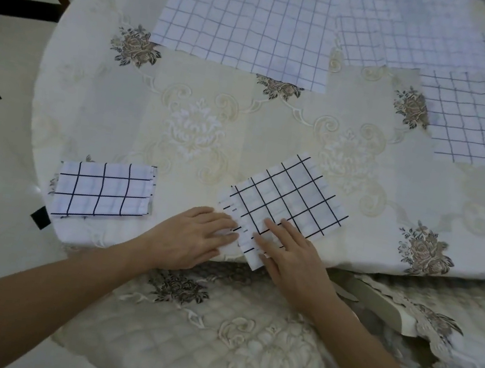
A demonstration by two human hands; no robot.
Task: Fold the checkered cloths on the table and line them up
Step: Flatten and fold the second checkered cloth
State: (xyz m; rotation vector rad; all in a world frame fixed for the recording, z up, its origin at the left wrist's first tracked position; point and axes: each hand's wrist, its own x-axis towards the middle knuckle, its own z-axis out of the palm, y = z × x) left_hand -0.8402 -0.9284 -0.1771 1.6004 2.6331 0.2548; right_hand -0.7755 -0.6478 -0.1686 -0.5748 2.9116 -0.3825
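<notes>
Checkered cloth (289, 196) folded, lying skewed at near table (204, 91) edge. My left hand (196, 236) and right hand (290, 253) flat on its near corner, fingers straight, gripping nothing. I'd press crease firm, square it, slide beside finished cloth (103, 190) at left.

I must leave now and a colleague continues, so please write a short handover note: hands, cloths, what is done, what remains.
Left hand: open, fingers flat on the near corner of the tilted cloth.
Right hand: open, pressing the same cloth.
Done: one folded cloth lies at the near left.
Left to do: finish and straighten the tilted cloth beside it; fold the spread cloth at the far middle and the overlapping cloths at the far right.
</notes>
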